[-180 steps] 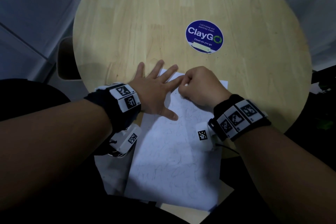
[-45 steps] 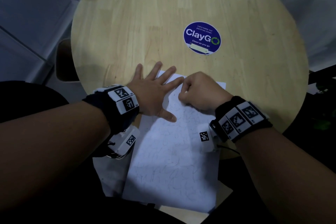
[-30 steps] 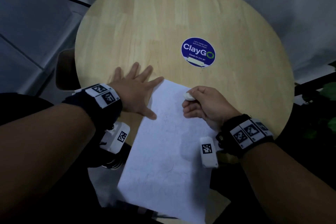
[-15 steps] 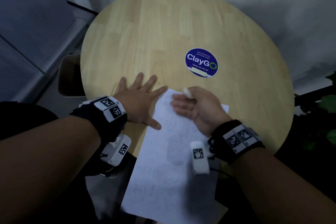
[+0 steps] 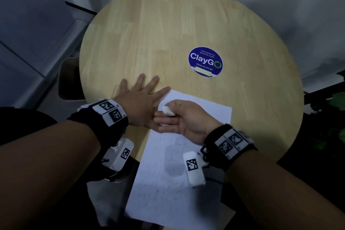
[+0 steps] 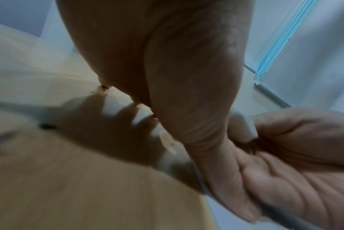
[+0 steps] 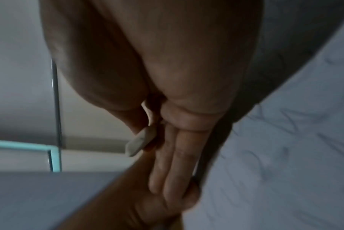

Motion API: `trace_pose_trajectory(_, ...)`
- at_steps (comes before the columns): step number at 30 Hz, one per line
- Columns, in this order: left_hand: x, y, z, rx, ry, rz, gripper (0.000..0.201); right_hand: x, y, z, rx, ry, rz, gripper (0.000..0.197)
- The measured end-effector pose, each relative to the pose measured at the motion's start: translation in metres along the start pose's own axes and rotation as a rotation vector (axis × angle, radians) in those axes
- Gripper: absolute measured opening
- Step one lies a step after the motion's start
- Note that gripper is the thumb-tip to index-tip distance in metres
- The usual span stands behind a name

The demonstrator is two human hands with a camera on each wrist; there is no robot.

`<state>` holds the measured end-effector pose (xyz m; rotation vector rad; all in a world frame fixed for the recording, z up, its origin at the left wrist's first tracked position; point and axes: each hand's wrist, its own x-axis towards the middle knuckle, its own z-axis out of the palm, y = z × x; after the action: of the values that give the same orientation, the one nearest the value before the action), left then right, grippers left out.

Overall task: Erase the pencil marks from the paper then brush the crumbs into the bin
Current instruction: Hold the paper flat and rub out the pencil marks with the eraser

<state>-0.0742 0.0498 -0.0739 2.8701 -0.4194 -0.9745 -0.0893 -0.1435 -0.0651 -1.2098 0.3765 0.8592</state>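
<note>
Since the frame 0.5 s back, the right hand [image 5: 183, 119] has swung leftward over the paper [image 5: 173, 188], palm turned up, so its straight fingers [image 7: 173, 158] now touch the thumb side of the left hand [image 5: 139, 102]. The eraser [image 5: 168, 110] is pinched between right thumb and forefinger, raised off the sheet. The left hand lies flat, fingers spread and relaxed, on the round wooden table [image 5: 168, 30] at the paper's far left corner; the paper, faint pencil marks [image 7: 285, 140] visible, overhangs the table's near edge.
</note>
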Motion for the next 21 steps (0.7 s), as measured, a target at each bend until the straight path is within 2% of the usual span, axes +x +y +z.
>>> trace_pose_trajectory(2,-0.001,-0.001,0.001,-0.007,0.002,0.001,0.137,0.011,-0.002,-0.007,0.075,0.078,-0.039,0.012)
trace_pose_trajectory(5,-0.001,-0.002,0.003,-0.024,0.017,-0.001,0.138,0.024,-0.033,-0.047,0.147,0.461,-0.351,0.011)
trace_pose_trajectory(6,-0.002,-0.001,0.003,-0.025,0.017,-0.003,0.138,0.023,-0.042,-0.055,0.129,0.536,-0.431,0.012)
trace_pose_trajectory(7,-0.002,-0.001,0.003,-0.023,0.016,-0.004,0.138,0.019,-0.046,-0.057,0.130,0.547,-0.457,0.013)
trace_pose_trajectory(8,-0.001,-0.001,0.002,-0.020,0.014,-0.003,0.138,0.013,-0.046,-0.050,0.156,0.495,-0.423,0.012)
trace_pose_trajectory(9,-0.001,0.000,0.001,-0.019,0.008,-0.002,0.138,0.008,-0.039,-0.039,0.179,0.381,-0.350,0.011)
trace_pose_trajectory(12,0.001,0.001,0.000,-0.021,-0.010,-0.004,0.139,0.000,-0.008,-0.002,0.060,0.048,-0.093,0.017)
trace_pose_trajectory(14,0.000,0.000,-0.001,-0.021,-0.013,-0.006,0.139,0.007,-0.001,0.000,0.047,0.002,-0.054,0.019)
trace_pose_trajectory(16,0.000,0.000,0.000,-0.018,-0.004,-0.004,0.139,0.018,-0.011,-0.021,0.147,0.166,-0.152,0.014)
trace_pose_trajectory(19,0.000,0.000,0.001,-0.010,0.008,-0.010,0.139,0.021,-0.039,-0.064,0.153,0.570,-0.438,0.013)
trace_pose_trajectory(20,0.000,0.000,0.001,-0.006,0.010,-0.010,0.139,0.017,-0.044,-0.069,0.116,0.637,-0.495,0.014)
trace_pose_trajectory(21,0.000,0.000,0.000,-0.004,0.011,-0.009,0.139,0.012,-0.045,-0.065,0.090,0.640,-0.504,0.014)
